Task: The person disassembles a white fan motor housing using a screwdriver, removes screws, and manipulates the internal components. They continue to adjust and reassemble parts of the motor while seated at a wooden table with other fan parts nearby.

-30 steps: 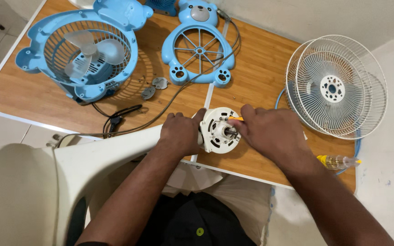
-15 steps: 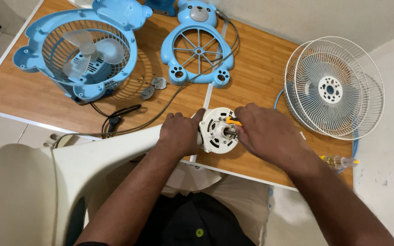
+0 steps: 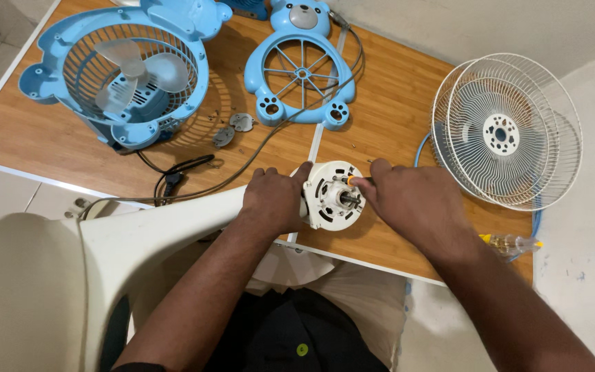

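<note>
Left hand (image 3: 275, 201): fingers clamping motor (image 3: 332, 195) rim.
Right hand (image 3: 414, 207): fingers pinching screwdriver (image 3: 357, 180).
Motor: probably heavy, rigid; gripping housing.

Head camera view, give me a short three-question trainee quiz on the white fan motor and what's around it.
1. True or false: the left hand grips the round white plastic fan motor housing.
2. Which lies farthest right on the wooden table? A. blue bear-shaped plastic fan body with translucent blades; B. blue bear-shaped front grille; C. white round wire fan guards.
3. What does the right hand press against the motor housing?

Key
1. True.
2. C.
3. A tool with an orange handle, mostly hidden under the fingers; probably a screwdriver.
</note>
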